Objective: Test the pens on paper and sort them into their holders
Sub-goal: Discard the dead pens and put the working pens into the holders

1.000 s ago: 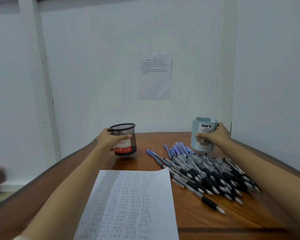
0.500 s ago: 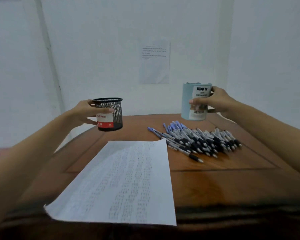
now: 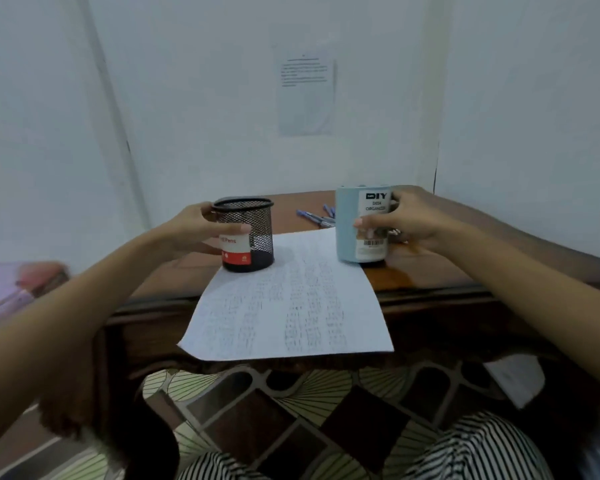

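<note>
My left hand (image 3: 194, 230) grips a black mesh pen holder (image 3: 246, 233) with a red and white label, held upright over the far left corner of the paper. My right hand (image 3: 406, 220) grips a light blue holder (image 3: 359, 226) marked DIY Desk Organizer, upright over the paper's far right corner. Whether either holder touches the table I cannot tell. A white sheet of paper (image 3: 291, 306) covered in faint pen marks lies on the brown wooden table (image 3: 430, 271) and overhangs its near edge. A few blue pens (image 3: 317, 216) show between the holders; the rest of the pile is hidden behind the blue holder and my right hand.
White walls close in behind and to the right of the table, with a printed sheet (image 3: 307, 95) stuck on the back wall. Pink and red items (image 3: 25, 285) lie low at the left. My striped trousers and a patterned floor show below the table edge.
Both hands have brought the holders nearer, from beside the pen pile to the far corners of the paper. The view has pulled back and tilted down, so the table's near edge shows.
</note>
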`<state>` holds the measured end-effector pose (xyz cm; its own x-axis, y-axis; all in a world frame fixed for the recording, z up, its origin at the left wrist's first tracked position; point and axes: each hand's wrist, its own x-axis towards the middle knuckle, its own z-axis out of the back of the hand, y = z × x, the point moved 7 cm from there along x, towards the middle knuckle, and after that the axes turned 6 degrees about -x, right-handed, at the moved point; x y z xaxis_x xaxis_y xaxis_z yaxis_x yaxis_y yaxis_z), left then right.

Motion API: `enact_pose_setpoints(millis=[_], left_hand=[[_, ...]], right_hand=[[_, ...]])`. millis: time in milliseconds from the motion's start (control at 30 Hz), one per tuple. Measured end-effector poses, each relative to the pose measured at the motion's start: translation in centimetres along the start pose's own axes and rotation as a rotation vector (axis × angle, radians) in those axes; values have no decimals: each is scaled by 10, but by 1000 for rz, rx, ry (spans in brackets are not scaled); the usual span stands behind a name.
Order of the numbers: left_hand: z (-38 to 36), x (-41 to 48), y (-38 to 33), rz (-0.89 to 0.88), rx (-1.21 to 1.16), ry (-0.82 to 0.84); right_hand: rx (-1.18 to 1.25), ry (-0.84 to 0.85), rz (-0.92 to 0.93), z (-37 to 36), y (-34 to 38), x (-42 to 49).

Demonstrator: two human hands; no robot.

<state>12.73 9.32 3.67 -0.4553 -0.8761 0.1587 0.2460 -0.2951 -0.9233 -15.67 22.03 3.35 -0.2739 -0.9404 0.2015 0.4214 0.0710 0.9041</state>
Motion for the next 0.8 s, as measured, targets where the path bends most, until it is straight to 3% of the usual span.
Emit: enact_pose_setpoints(millis=[167,467,600,800], left_hand=[[-4,-3,4,-16,-44,-11],[-25,-6,9,-110,-98,121],[-21,-1,7,-58,-74,161],[0,18,24,37,-73,65]], right_hand=[[56,6,-3,-5,-2,-3],[106,0,-8,3,-10,1],[118,-11,-17,9,-15,7],[56,-18,7,11,-16,12]])
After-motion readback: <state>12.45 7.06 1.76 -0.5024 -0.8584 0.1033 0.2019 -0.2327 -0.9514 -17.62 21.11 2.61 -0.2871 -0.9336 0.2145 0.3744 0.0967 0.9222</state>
